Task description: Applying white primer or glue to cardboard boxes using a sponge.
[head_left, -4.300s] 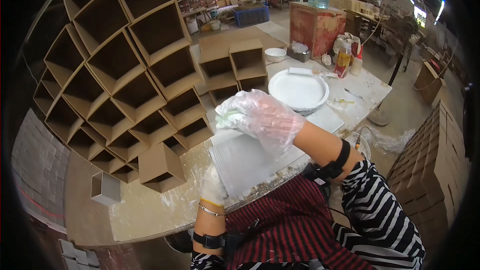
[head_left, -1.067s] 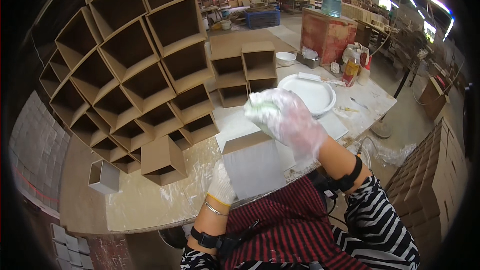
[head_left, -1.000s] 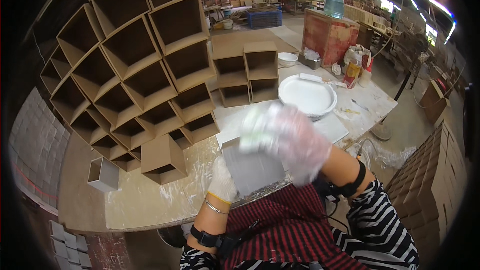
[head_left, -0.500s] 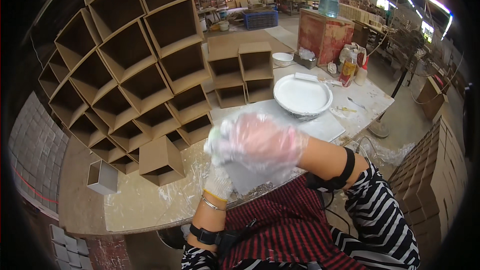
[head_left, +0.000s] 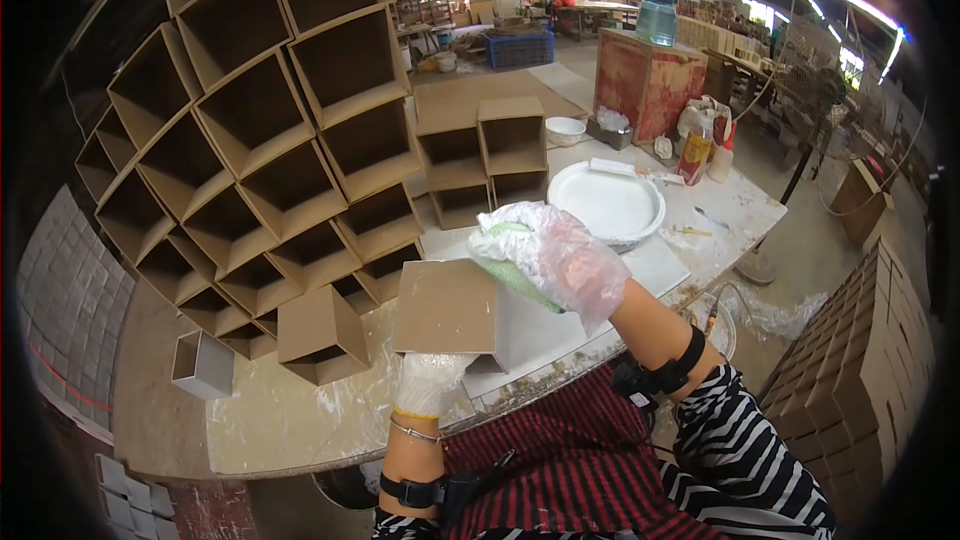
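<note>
Frame centre: left hand grips the cardboard box from beneath, above the surface. Right hand, fingers closed on a green sponge, presses its upper right edge. Judgement: keep the box steady and wipe evenly along the edge.

Workshop, probably box-making: stacked cardboard cubbies, glue-smeared worktable, carton piles, concrete floor.

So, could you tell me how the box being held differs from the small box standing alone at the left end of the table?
The held box is lifted off the table, gripped from below by the left hand with the right hand pressing a green sponge to it; the small box stands on the table untouched. The held box looks clearly larger. It turns closed faces to the camera; the small box shows its open mouth. Both are brown, square-edged boxes.
</note>
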`<action>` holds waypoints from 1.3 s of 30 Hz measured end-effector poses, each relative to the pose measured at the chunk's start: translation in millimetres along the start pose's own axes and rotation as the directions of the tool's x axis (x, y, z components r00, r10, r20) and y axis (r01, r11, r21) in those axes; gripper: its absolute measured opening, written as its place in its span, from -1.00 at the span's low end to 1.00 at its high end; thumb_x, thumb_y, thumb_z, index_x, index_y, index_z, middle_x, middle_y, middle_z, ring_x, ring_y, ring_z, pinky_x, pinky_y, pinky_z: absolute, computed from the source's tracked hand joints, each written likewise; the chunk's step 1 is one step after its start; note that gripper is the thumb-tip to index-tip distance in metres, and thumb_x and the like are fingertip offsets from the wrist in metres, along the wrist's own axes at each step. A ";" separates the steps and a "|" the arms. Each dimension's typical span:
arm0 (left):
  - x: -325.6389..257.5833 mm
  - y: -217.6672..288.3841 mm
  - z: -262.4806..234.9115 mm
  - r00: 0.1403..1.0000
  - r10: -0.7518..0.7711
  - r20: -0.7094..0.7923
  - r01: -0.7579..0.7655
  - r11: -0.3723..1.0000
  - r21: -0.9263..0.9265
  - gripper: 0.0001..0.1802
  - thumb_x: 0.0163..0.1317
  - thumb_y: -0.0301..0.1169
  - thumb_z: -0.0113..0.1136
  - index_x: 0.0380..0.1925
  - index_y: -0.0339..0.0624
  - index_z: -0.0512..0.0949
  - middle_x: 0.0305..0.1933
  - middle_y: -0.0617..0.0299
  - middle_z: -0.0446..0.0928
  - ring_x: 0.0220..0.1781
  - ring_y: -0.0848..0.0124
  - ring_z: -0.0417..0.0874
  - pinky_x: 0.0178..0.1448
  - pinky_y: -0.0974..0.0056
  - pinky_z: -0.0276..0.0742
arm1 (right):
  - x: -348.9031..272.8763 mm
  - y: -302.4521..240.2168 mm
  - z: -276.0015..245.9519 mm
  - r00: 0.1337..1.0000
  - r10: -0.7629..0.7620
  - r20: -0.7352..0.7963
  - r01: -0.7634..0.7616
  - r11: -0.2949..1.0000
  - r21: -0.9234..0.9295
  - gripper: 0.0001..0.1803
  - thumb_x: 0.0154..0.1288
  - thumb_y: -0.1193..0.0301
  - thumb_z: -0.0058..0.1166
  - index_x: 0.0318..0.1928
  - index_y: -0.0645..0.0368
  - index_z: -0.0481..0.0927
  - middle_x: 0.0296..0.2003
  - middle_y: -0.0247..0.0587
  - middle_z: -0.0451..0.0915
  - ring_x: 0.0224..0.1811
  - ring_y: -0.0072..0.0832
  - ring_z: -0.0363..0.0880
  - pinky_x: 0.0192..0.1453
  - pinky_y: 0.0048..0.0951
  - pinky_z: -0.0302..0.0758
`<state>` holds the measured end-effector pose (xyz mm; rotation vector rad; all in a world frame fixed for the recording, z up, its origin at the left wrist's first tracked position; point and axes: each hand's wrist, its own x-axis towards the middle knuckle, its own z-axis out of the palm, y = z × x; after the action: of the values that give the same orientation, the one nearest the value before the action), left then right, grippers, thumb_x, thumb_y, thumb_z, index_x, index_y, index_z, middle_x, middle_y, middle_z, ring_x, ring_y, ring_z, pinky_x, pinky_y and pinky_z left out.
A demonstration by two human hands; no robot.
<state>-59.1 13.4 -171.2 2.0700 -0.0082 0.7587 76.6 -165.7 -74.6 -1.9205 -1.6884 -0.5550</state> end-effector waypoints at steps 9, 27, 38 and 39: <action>-16.3 -33.1 -18.1 0.996 -0.090 -0.029 0.094 0.979 0.183 -0.54 0.44 -0.32 0.25 0.28 -0.19 0.47 0.23 0.10 0.60 0.18 0.29 0.67 0.27 0.18 0.64 | -12.9 -30.8 0.1 0.992 -0.123 0.029 0.122 0.992 0.043 -0.58 0.28 0.48 0.13 0.16 0.02 0.70 0.21 -0.09 0.64 0.31 -0.12 0.55 0.38 -0.14 0.49; -5.1 9.8 -2.4 0.966 0.227 -0.124 -0.104 0.779 0.619 -0.50 0.35 -0.18 0.24 0.24 -0.10 0.56 0.12 0.15 0.65 0.18 0.28 0.66 0.21 0.17 0.61 | 8.3 -68.8 -5.7 0.970 -0.211 -0.117 0.220 0.973 0.068 -0.45 0.20 0.32 0.19 0.24 0.15 0.60 0.17 -0.05 0.62 0.27 -0.19 0.56 0.40 -0.17 0.44; -15.8 3.4 -14.7 0.980 -0.185 -0.079 0.193 0.975 0.107 -0.60 0.45 -0.34 0.15 0.24 -0.18 0.55 0.12 0.13 0.64 0.16 0.27 0.66 0.28 0.20 0.58 | 20.4 -82.8 5.0 0.953 -0.288 -0.094 0.301 0.937 0.177 -0.41 0.05 0.35 0.32 0.19 0.02 0.63 0.17 -0.12 0.65 0.27 -0.16 0.59 0.42 -0.13 0.44; -14.5 0.8 -15.5 0.985 -0.148 -0.085 0.155 0.985 0.074 -0.65 0.46 -0.36 0.15 0.19 -0.18 0.60 0.08 0.15 0.66 0.13 0.28 0.68 0.25 0.21 0.62 | 24.9 -87.2 3.5 0.942 -0.336 0.024 0.315 0.905 0.286 -0.52 0.15 0.40 0.27 0.14 0.03 0.67 0.12 -0.12 0.69 0.24 -0.16 0.63 0.52 -0.16 0.38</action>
<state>-79.0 20.8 -171.8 2.0871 0.2253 0.7570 -6.3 -136.5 -52.2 -1.4854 -2.0331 -0.3448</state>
